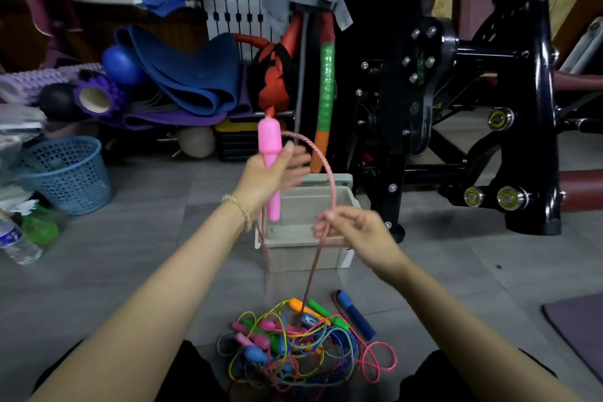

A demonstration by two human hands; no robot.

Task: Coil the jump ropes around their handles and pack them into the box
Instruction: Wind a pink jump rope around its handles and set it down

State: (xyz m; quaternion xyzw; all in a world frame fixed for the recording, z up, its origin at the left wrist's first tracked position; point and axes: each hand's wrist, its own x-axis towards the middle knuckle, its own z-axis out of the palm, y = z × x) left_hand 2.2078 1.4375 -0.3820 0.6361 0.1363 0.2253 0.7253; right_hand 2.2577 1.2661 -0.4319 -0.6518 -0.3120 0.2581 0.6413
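Observation:
My left hand holds a pink jump-rope handle upright, thumb against it, the fingers blurred. Its pink braided rope arcs from behind that hand over to my right hand, which pinches it above the box. Below the pinch the rope hangs down into a tangled pile of jump ropes with pink, green, orange and blue handles on the floor between my knees. A grey plastic box stands open on the floor behind both hands; I see nothing inside it.
A black exercise machine stands right of the box. A blue mesh basket, a water bottle, rolled mats and foam rollers crowd the left and back. A purple mat lies at the right edge.

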